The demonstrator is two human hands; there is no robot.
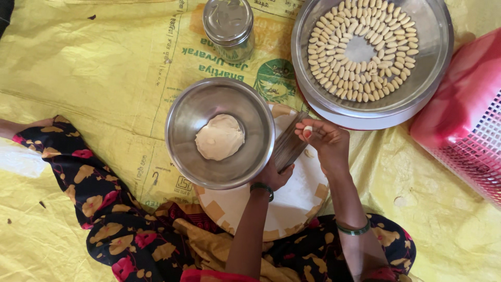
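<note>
My left hand (272, 176) grips the lower end of a ribbed wooden paddle (288, 147) tilted over a round white board (300, 201). My right hand (324, 141) pinches a small piece of pale dough (308, 128) against the paddle's upper end. A steel bowl (219, 133) just left of the hands holds a flat lump of dough (219, 137). Beyond the right hand, a large steel plate (371, 55) carries several rings of small shaped dough pieces (334, 78).
A steel lidded jar (229, 27) stands behind the bowl on the yellow printed sheet (94, 68). A red plastic basket (464, 115) lies at the right edge. My floral-clothed legs (120, 224) fold around the board at the bottom.
</note>
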